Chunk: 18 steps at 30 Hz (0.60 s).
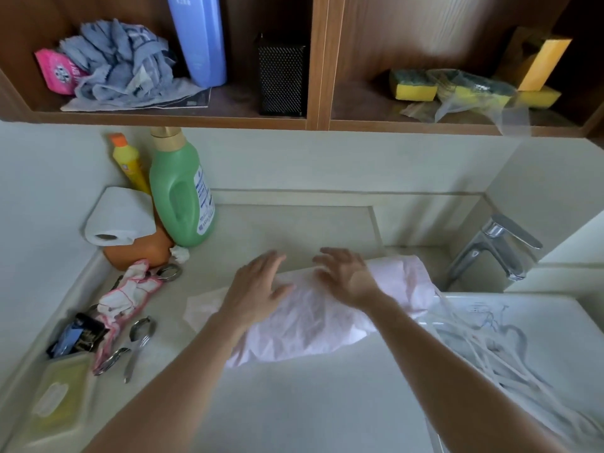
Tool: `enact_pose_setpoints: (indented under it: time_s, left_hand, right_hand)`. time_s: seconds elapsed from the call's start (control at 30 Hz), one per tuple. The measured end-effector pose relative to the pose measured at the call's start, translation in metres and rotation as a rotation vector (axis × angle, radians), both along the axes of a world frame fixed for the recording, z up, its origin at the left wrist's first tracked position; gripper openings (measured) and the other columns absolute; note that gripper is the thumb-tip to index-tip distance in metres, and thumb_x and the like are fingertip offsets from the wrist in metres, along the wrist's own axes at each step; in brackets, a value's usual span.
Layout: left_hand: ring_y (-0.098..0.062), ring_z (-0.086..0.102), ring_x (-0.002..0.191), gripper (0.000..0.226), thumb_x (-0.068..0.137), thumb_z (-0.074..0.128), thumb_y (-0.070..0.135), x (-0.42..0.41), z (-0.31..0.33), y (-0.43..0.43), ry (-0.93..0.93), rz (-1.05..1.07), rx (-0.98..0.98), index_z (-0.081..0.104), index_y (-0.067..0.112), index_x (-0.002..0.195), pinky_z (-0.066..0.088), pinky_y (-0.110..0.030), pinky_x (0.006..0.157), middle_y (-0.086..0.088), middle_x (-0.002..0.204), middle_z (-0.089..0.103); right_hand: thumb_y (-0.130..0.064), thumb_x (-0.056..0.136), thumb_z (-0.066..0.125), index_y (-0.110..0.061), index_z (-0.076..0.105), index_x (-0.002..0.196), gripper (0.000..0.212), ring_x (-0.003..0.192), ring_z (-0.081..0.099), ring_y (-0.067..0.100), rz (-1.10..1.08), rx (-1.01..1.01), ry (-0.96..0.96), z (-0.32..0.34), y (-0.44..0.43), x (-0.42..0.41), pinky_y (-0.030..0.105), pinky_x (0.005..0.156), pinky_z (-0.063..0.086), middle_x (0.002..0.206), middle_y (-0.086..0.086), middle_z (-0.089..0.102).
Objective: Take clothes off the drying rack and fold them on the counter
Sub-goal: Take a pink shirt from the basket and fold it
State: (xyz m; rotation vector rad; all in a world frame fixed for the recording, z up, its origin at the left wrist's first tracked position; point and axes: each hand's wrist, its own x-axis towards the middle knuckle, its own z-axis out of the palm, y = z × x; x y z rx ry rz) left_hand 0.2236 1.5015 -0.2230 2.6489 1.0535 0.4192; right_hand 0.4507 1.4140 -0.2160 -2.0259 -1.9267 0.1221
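Garment position: the pale pink, crumpled thin-fabric garment (310,328) lies on the pale bench (277,230), left of the chrome lever tap (490,250). Its long axis runs from a bunched end just beside the tap's base, away to the left and toward the person. A flat corner of fabric projects at the end farthest from the tap.

Grip state: the left hand (258,289) rests palm down on the half of the garment away from the tap, grip apart, fingers straight and holding nothing. The right hand (346,279) is over the half nearer the tap, grip likewise apart, fingers spread. Motion blur prevents confirming whether its fingertips touch the fabric.

Step in hand, as judged: smoothing the garment flat before a fold. The fabric is wrinkled and bunched, so folding appears barely begun.

Relation governing the next move: both hands sit across the long axis near its middle. The right hand is nearer the bunched tap-side end; the left hand is nearer the projecting corner. A fold would probably require each hand to travel outward to its own end first.
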Motion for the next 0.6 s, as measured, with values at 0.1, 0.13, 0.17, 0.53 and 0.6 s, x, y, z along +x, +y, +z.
enact_pose_setpoints:
  time_s: [0.1,0.13,0.17,0.53,0.6]
  left_hand:
    - [-0.03,0.046,0.136,0.08,0.091,0.021,0.076,-0.016,-0.049,-0.015,0.281,0.062,-0.01,0.041,0.022,0.147,0.038,-0.048,0.109,-0.007,0.152,0.045]
    - [-0.03,0.042,0.139,0.079,0.092,0.018,0.075,-0.028,-0.061,-0.018,0.312,0.095,-0.003,0.038,0.023,0.149,0.033,-0.047,0.112,-0.007,0.154,0.041]
    - [-0.03,0.038,0.142,0.077,0.094,0.019,0.072,-0.038,-0.068,-0.021,0.309,0.115,0.02,0.035,0.023,0.151,0.028,-0.044,0.114,-0.007,0.156,0.038]
    - [-0.022,-0.018,0.152,0.13,0.054,0.009,0.103,-0.049,-0.057,-0.012,0.436,0.026,-0.161,-0.017,0.027,0.156,-0.004,-0.041,0.123,-0.006,0.165,-0.019]
    - [-0.022,-0.026,0.15,0.14,0.043,0.015,0.104,-0.049,-0.052,-0.016,0.469,0.012,-0.226,-0.023,0.028,0.154,-0.008,-0.041,0.123,-0.005,0.163,-0.028]
  right_hand:
    - [-0.075,0.085,-0.011,-0.028,0.043,0.147,0.095,0.148,0.027,0.025,-0.078,-0.286,-0.07,-0.035,-0.004,-0.014,0.049,0.12,0.003,0.158,0.004,0.035]
    - [-0.072,0.084,-0.014,-0.028,0.038,0.151,0.096,0.15,0.021,0.023,-0.156,-0.287,-0.091,-0.041,-0.012,-0.008,0.048,0.119,-0.005,0.161,0.003,0.03]
    - [-0.07,0.088,-0.011,-0.028,0.034,0.152,0.089,0.151,0.017,0.022,-0.247,-0.275,-0.115,-0.045,-0.021,0.001,0.048,0.119,-0.009,0.162,0.003,0.026]
    - [-0.069,0.093,0.004,-0.039,0.004,0.155,0.069,0.153,-0.004,0.023,-0.567,-0.432,0.019,-0.055,-0.047,0.064,0.054,0.12,0.015,0.166,-0.004,-0.005]
    - [-0.066,0.095,0.005,-0.037,0.003,0.155,0.067,0.152,-0.006,0.028,-0.557,-0.496,-0.051,-0.045,-0.043,0.065,0.058,0.118,0.013,0.166,-0.001,-0.007]
